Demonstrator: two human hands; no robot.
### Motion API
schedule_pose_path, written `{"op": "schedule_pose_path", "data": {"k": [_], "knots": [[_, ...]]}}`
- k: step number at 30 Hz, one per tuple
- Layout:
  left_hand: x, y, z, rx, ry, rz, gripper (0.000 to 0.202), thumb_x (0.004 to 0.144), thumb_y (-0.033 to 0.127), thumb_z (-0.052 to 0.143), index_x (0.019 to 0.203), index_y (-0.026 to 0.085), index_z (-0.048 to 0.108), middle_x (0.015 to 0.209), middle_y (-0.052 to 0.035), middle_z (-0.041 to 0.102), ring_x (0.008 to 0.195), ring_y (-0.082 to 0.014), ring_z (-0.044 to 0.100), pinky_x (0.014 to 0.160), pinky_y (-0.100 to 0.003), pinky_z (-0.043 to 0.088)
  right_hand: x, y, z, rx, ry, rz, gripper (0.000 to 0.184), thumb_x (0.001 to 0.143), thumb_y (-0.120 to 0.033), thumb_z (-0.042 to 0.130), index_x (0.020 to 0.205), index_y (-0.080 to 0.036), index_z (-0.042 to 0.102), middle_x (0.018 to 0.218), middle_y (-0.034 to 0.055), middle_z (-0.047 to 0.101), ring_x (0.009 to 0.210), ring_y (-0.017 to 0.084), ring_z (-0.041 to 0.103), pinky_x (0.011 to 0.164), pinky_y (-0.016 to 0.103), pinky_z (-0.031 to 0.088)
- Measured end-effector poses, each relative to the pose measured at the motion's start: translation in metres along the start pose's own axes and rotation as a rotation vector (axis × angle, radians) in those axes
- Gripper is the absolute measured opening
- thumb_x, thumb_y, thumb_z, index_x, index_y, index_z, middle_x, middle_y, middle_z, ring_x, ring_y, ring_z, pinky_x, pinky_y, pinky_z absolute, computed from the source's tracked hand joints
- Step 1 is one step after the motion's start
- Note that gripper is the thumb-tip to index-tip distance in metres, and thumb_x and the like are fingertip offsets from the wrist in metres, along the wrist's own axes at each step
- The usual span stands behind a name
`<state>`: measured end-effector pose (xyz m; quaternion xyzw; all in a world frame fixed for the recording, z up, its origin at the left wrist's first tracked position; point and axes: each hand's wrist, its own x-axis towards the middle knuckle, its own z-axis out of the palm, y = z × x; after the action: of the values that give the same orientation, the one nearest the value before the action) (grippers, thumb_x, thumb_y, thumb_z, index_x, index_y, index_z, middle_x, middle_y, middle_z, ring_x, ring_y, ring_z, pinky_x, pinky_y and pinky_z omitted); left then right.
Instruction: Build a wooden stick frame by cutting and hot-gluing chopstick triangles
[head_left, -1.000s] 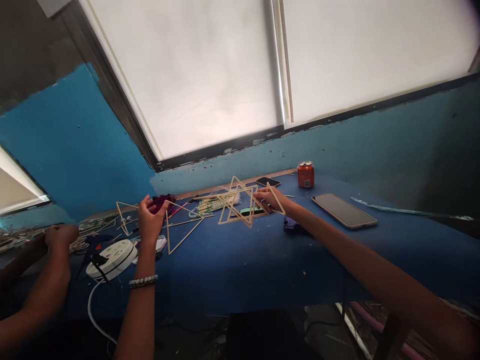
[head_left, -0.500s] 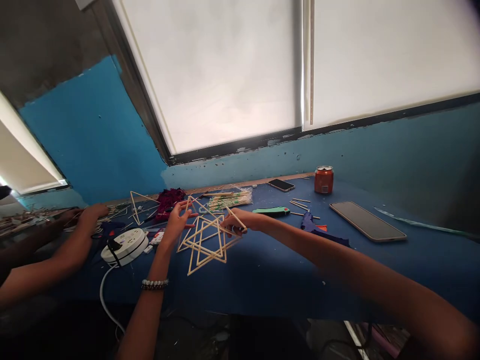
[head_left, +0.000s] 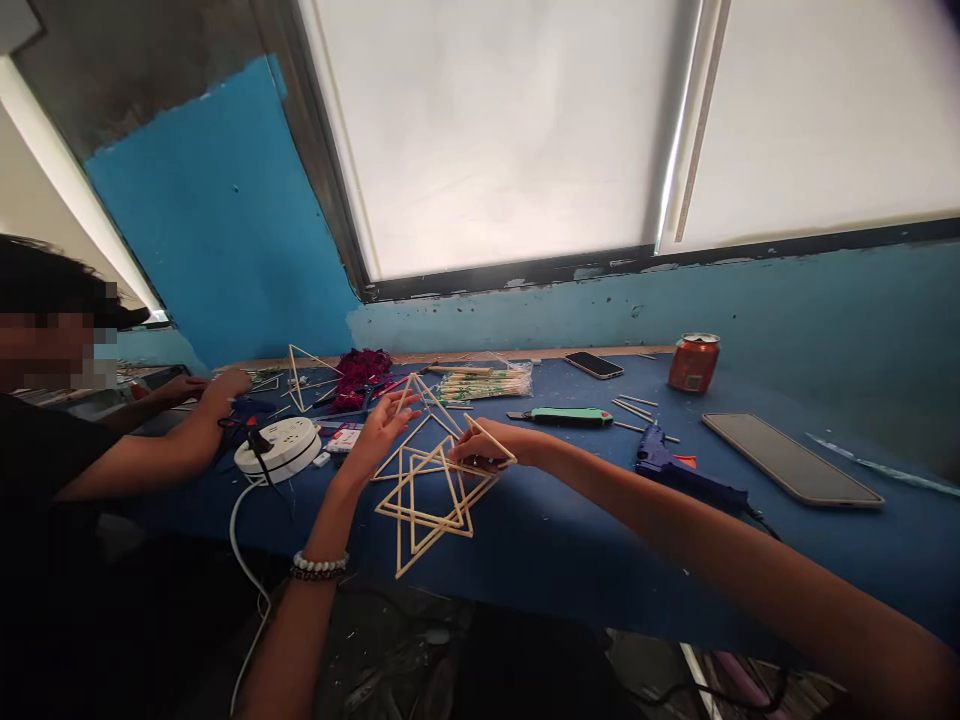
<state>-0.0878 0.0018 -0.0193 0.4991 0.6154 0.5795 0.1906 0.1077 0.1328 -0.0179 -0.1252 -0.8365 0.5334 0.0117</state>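
Observation:
A star-shaped frame of thin wooden sticks is held up over the near part of the blue table. My left hand is at its upper left, fingers loosely bent around a stick just below a pointed corner. My right hand pinches the frame's right side, its fingertips partly hidden behind sticks. One stick slants across the front of that hand. To the right of my right hand lie a green utility knife and a blue glue gun.
A round white power strip with a cable stands left. Behind are maroon material, a bag of sticks and a phone. A can and large phone lie right. A co-worker's arm reaches in at left.
The view has turned left, so the table things appear further right and the co-worker shows more. My left fingers have drawn closer together at the frame's corner; my right hand keeps its grip.

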Motion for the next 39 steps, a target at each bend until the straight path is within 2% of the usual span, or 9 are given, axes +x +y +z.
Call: {"op": "schedule_pose_path", "data": {"k": [6, 11, 14, 17, 19, 22, 28, 31, 39], "knots": [[-0.027, -0.016, -0.018, 0.136, 0.024, 0.051, 0.054, 0.088, 0.059, 0.059, 0.127, 0.022, 0.056, 0.140, -0.0146, 0.061, 0.129, -0.0299, 0.059, 0.111, -0.046, 0.043, 0.006, 0.006, 0.009, -0.068, 0.281, -0.001, 0.036, 0.093, -0.033, 0.055, 0.067, -0.011, 0.068, 0.065, 0.0050, 0.067, 0.043, 0.007, 0.047, 0.040, 0.019, 0.032], [-0.065, -0.022, -0.031, 0.350, -0.028, -0.033, 0.056, 0.086, 0.058, 0.065, 0.133, 0.029, 0.059, 0.147, -0.0083, 0.056, 0.138, -0.0300, 0.050, 0.114, -0.042, 0.040, 0.004, 0.021, 0.010, -0.226, 0.464, 0.028, 0.040, 0.091, -0.035, 0.061, 0.058, -0.013, 0.062, 0.052, 0.0038, 0.059, 0.042, 0.009, 0.049, 0.042, 0.020, 0.031], [-0.078, -0.024, -0.030, 0.413, -0.027, -0.068, 0.055, 0.084, 0.057, 0.068, 0.131, 0.029, 0.062, 0.144, -0.0083, 0.060, 0.136, -0.0326, 0.052, 0.113, -0.043, 0.042, -0.001, 0.021, 0.003, -0.337, 0.554, 0.003, 0.043, 0.090, -0.034, 0.061, 0.053, -0.014, 0.055, 0.050, 0.0040, 0.054, 0.043, 0.009, 0.046, 0.043, 0.021, 0.026], [-0.085, -0.026, -0.025, 0.423, -0.013, -0.057, 0.068, 0.081, 0.057, 0.071, 0.141, 0.030, 0.052, 0.148, -0.0087, 0.056, 0.139, -0.0327, 0.049, 0.115, -0.045, 0.040, -0.003, 0.012, -0.014, -0.405, 0.610, -0.053, 0.042, 0.095, -0.032, 0.051, 0.057, -0.014, 0.053, 0.058, 0.0052, 0.057, 0.048, 0.009, 0.046, 0.046, 0.021, 0.027], [-0.088, -0.027, -0.021, 0.431, -0.036, -0.047, 0.089, 0.074, 0.056, 0.079, 0.150, 0.032, 0.039, 0.155, -0.0093, 0.048, 0.144, -0.0329, 0.043, 0.117, -0.045, 0.037, 0.002, 0.006, -0.029, -0.411, 0.553, -0.073, 0.040, 0.097, -0.033, 0.046, 0.064, -0.013, 0.058, 0.065, 0.0066, 0.062, 0.051, 0.009, 0.050, 0.048, 0.021, 0.032], [-0.091, -0.029, -0.016, 0.492, -0.074, -0.045, 0.104, 0.070, 0.055, 0.083, 0.155, 0.033, 0.027, 0.160, -0.0092, 0.041, 0.148, -0.0333, 0.038, 0.118, -0.047, 0.036, 0.019, 0.001, -0.048, -0.394, 0.308, -0.065, 0.037, 0.095, -0.038, 0.051, 0.074, -0.012, 0.066, 0.069, 0.0066, 0.065, 0.050, 0.011, 0.054, 0.048, 0.023, 0.039], [-0.084, -0.036, -0.010, 0.533, 0.013, -0.006, 0.073, 0.078, 0.056, 0.076, 0.138, 0.029, 0.045, 0.149, -0.0070, 0.054, 0.138, -0.0282, 0.051, 0.114, -0.043, 0.041, 0.053, 0.001, -0.060, -0.420, -0.150, -0.035, 0.039, 0.079, -0.050, 0.073, 0.087, -0.012, 0.076, 0.067, 0.0012, 0.063, 0.049, 0.008, 0.048, 0.047, 0.022, 0.038], [-0.083, -0.043, -0.010, 0.540, 0.044, 0.012, 0.070, 0.078, 0.055, 0.076, 0.135, 0.029, 0.046, 0.144, -0.0059, 0.059, 0.137, -0.0268, 0.052, 0.116, -0.043, 0.040, 0.058, 0.004, -0.065, -0.451, -0.230, -0.035, 0.050, 0.076, -0.057, 0.075, 0.097, -0.012, 0.076, 0.066, -0.0009, 0.061, 0.051, 0.007, 0.046, 0.047, 0.022, 0.035], [-0.083, -0.044, -0.006, 0.562, 0.071, -0.013, 0.073, 0.076, 0.055, 0.078, 0.137, 0.031, 0.045, 0.141, -0.0039, 0.062, 0.134, -0.0266, 0.056, 0.114, -0.043, 0.043, 0.067, 0.013, -0.074, -0.467, -0.296, 0.007, 0.053, 0.076, -0.063, 0.074, 0.087, -0.011, 0.074, 0.056, -0.0033, 0.050, 0.050, 0.007, 0.040, 0.049, 0.022, 0.031]]}}
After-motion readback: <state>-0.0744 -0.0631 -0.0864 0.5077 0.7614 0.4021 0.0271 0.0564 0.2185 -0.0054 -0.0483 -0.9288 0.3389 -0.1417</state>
